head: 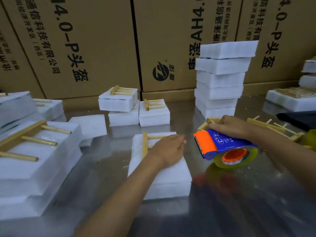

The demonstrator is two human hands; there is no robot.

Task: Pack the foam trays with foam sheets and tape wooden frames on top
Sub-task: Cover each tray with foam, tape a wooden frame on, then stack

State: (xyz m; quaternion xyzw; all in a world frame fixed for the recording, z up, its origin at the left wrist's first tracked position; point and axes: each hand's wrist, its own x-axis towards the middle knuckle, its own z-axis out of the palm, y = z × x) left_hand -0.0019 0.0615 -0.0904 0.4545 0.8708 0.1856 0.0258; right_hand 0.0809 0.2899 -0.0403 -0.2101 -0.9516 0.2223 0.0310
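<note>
At the middle of the shiny metal table (239,202) we see a white rectangular foam tray pack (162,177) with a pale wooden frame (145,146) lying on its far half. Our left hand (168,151) rests flat on that frame, fingers straight and pressing down. Our right hand (230,126) grips the blue and orange tape dispenser (222,146) with its clear tape roll (239,159), held just right of the pack and above the table. The near and right edges of the pack have bare metal around them; its left side faces a narrow lane before a large foam pack with a wooden frame (34,151). Behind sit three smaller framed packs (136,108) and one loose white foam sheet (89,125). A leaning stack of six white foam trays (222,79) stands at the far right, with loose wooden frames (273,127) near its foot. Brown printed cardboard boxes (102,40) wall the far edge.
</note>
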